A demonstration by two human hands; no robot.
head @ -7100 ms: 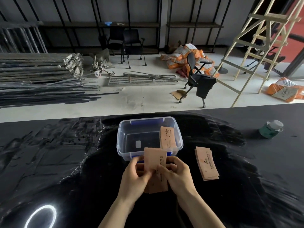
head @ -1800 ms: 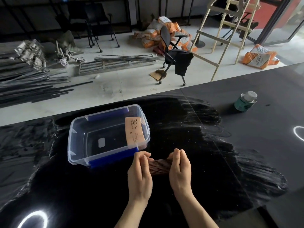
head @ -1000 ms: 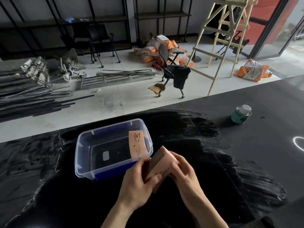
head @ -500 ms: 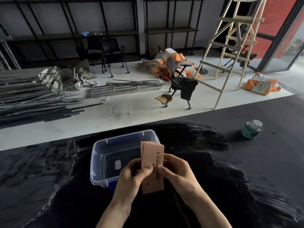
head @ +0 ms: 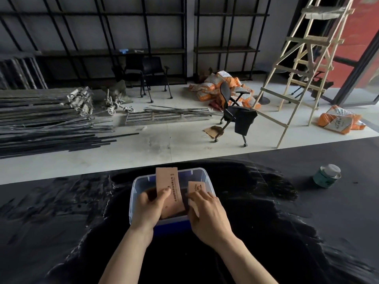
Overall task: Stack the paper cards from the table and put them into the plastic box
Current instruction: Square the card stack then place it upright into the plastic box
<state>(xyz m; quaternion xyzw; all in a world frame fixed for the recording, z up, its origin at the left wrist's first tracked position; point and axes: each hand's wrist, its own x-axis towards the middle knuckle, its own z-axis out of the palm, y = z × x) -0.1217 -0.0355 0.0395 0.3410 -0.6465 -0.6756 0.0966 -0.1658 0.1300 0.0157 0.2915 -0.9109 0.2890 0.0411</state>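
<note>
A green tin (head: 327,176) with a pale lid is sitting well to the right on the black surface (head: 61,222); beyond the surface's far edge a wooden ladder (head: 303,64) and an office chair (head: 235,111) are standing on the floor. Both forearms are reaching forward over the near wall of the plastic box (head: 202,173). The left hand (head: 148,210) is gripping the stack of paper cards (head: 169,193), thumb on its face, holding it upright inside the box. The right hand (head: 207,214), fingers curled, is touching a second card (head: 195,187) that is leaning against the box's right wall.
</note>
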